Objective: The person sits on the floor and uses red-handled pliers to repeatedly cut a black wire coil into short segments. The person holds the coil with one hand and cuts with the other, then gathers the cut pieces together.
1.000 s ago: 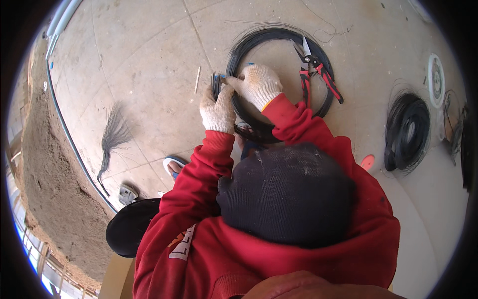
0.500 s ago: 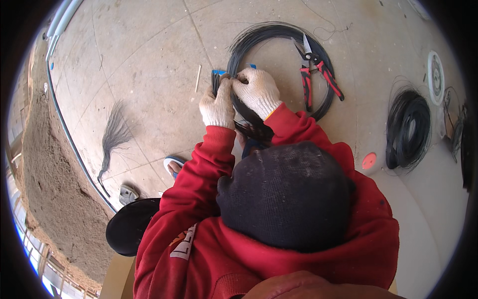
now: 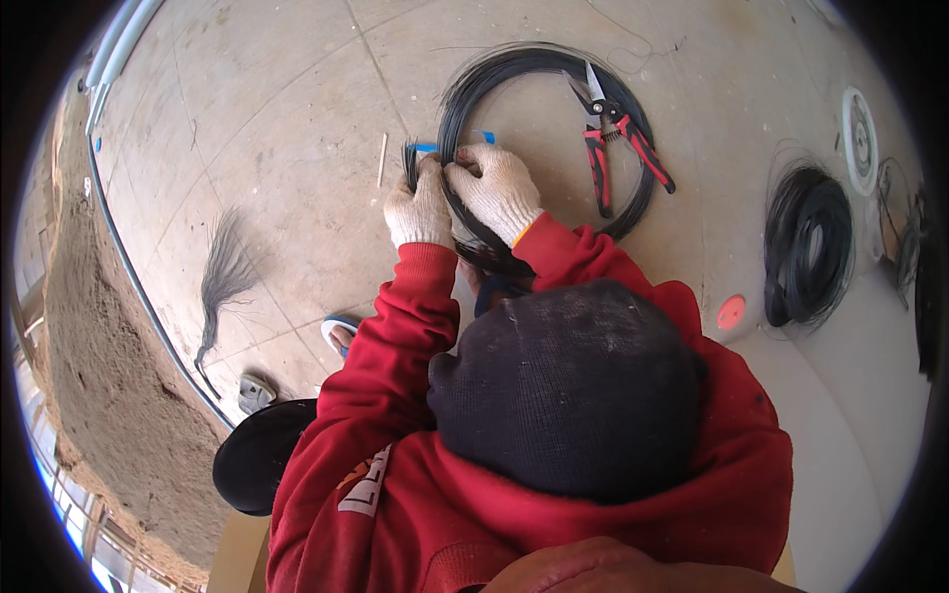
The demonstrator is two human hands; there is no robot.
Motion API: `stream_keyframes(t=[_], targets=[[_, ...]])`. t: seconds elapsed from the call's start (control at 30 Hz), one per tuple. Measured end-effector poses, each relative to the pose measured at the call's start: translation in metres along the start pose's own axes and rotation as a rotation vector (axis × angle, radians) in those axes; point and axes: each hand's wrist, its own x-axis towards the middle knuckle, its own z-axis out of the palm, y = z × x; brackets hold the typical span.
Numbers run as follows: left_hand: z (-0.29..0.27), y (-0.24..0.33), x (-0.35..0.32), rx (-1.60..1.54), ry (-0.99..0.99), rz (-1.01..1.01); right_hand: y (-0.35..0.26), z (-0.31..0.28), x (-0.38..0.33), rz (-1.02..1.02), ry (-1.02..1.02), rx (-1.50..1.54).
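A large coil of thin black wire (image 3: 484,77) lies on the floor in front of me. My left hand (image 3: 419,212), in a white knit glove, is closed on the end of a bundle of black wire whose tips stick up past the fingers. Just right of it my gloved right hand (image 3: 499,190) grips the left side of the coil, thumb toward the left hand. A blue strip (image 3: 425,147) shows beyond both hands, partly hidden by the wire. Red-and-black handled snips (image 3: 610,124) rest across the coil's right side, blades apart.
Another black wire coil (image 3: 809,247) lies at the right, near a white ring-shaped disc (image 3: 860,141). A loose wire bunch (image 3: 225,272) is on the floor at the left, near a grey object (image 3: 256,392). A thin stick (image 3: 383,160) and an orange disc (image 3: 732,312) also lie there.
Both hands and the coil sit slightly further left in the picture, as does most of the floor. The right thumb and fingers have shifted lower along the wire. Both hands keep their grip.
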Motion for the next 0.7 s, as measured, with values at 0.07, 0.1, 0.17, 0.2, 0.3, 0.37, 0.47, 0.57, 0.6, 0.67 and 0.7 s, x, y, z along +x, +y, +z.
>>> stream_keyframes(t=[0.07, 0.1, 0.17, 0.2, 0.3, 0.37, 0.47, 0.57, 0.6, 0.67, 0.7], targets=[[0.002, 0.0, -0.002, 0.022, -0.003, 0.033, -0.003, 0.002, 0.003, 0.07, -0.018, -0.04], [0.002, 0.001, -0.001, 0.033, 0.0, 0.05, -0.006, 0.003, 0.005, 0.102, -0.03, -0.058], [-0.003, -0.004, 0.002, 0.067, 0.007, 0.061, -0.012, 0.002, 0.008, 0.109, -0.076, -0.129], [-0.003, -0.004, 0.002, 0.081, 0.005, 0.065, -0.012, 0.001, 0.009, 0.115, -0.095, -0.169], [-0.003, -0.005, 0.0, 0.117, 0.041, 0.067, -0.007, 0.002, 0.012, 0.079, -0.109, -0.276], [-0.001, -0.003, -0.001, 0.103, 0.017, 0.045, -0.001, 0.003, 0.009, 0.032, -0.065, -0.227], [-0.003, -0.004, 0.0, 0.117, 0.002, 0.05, -0.005, -0.003, 0.001, -0.039, -0.009, -0.23], [-0.001, -0.005, 0.0, 0.032, -0.018, 0.063, -0.014, -0.011, -0.006, -0.095, 0.001, -0.253], [0.0, -0.003, -0.001, -0.016, -0.027, 0.066, -0.015, -0.013, -0.007, -0.11, -0.002, -0.256], [-0.001, 0.0, -0.003, 0.012, -0.049, 0.043, -0.016, -0.015, -0.008, -0.154, 0.019, -0.272], [-0.002, 0.002, -0.004, 0.026, -0.056, 0.032, -0.016, -0.014, -0.008, -0.178, 0.028, -0.279]])
